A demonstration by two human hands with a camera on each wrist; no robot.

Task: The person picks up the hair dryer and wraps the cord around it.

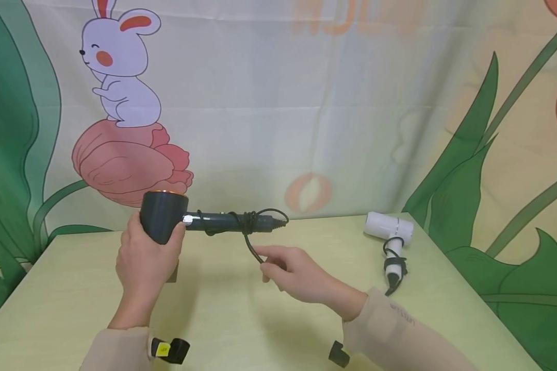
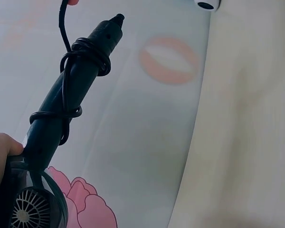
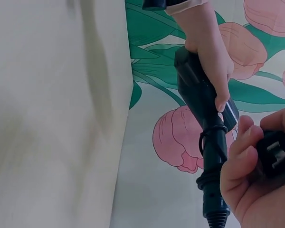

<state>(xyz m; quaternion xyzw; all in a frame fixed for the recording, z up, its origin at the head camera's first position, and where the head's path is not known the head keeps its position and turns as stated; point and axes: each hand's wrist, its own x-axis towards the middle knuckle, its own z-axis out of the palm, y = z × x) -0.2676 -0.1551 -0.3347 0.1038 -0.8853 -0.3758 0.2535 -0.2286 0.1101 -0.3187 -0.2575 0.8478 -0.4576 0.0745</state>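
A dark hair dryer (image 1: 164, 216) is held up above the table, its handle pointing right. My left hand (image 1: 144, 263) grips it round the barrel, with the thumb by the handle's base. The left wrist view shows its round grille (image 2: 31, 209). A black power cord (image 2: 85, 52) is wound in several loops round the handle. From those loops the cord runs down to my right hand (image 1: 299, 273), which holds its free end. In the right wrist view, the fingers of that hand curl round the black plug (image 3: 274, 154).
A white hair dryer (image 1: 385, 226), its own dark cord (image 1: 395, 263) wrapped round the handle, lies at the right rear of the pale table (image 1: 241, 340). Behind the table hangs a printed cloth (image 1: 260, 103) with a rabbit and flowers.
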